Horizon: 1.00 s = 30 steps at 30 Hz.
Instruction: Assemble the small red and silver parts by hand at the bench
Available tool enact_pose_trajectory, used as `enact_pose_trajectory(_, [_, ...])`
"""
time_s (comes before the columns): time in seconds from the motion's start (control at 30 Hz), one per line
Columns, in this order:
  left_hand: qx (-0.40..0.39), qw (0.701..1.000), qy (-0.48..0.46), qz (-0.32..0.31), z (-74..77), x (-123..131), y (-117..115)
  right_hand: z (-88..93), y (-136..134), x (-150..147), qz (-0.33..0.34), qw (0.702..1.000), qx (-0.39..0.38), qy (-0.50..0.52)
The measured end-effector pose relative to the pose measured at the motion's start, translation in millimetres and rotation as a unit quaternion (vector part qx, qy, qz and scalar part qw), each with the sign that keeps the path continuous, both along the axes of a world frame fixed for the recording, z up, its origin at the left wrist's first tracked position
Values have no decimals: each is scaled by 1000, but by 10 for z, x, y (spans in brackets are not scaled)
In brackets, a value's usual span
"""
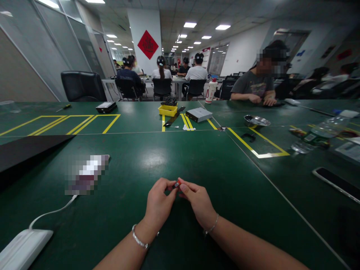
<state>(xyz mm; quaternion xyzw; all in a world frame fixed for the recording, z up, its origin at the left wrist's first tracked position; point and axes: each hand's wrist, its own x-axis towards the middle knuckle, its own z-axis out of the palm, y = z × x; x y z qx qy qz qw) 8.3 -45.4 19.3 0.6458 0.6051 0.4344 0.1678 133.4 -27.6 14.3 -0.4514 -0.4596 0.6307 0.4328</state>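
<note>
Both hands meet over the green tabletop [123, 221], near the middle of the head view. Between their fingertips is a small red and dark piece [177, 184], too small to name. My left hand [159, 200] pinches its dark side between thumb and forefinger. From the right, my right hand [199, 202] pinches the red end. Most of the piece is hidden by the fingers. Each wrist carries a bracelet.
On the left lie a phone [89, 174] on a white cable and a white power bank [25, 247]. Further back are a yellow bin [168, 110], a grey box [199, 114] and a metal bowl [257, 120]. A bottle [323, 131] and another phone [337, 183] are right. A person sits across.
</note>
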Motion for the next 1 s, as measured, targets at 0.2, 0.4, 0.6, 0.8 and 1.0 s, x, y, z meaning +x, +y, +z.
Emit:
enact_pose_trajectory(0.2, [-29, 998, 46, -37, -43, 1, 28, 105, 286, 166, -5, 982, 127, -142])
enact_pose_trajectory(0.4, [-44, 992, 119, 21, -137, -116, 92, 150, 843, 1142, -177, 858, 185, -445])
enact_pose_trajectory(0.6, [-64, 987, 149, 9, -185, -148, 124, 4, 1070, 2032, -196, 777, 115, -587])
enact_pose_trajectory(0.8, [-72, 990, 125, 3, -170, -152, 120, -160, 1078, 2279, -206, 719, 94, -657])
enact_pose_trajectory(1.0, [-106, 989, 103, -13, -157, -146, 103, 17, 1007, 1932, -238, 684, 191, -663])
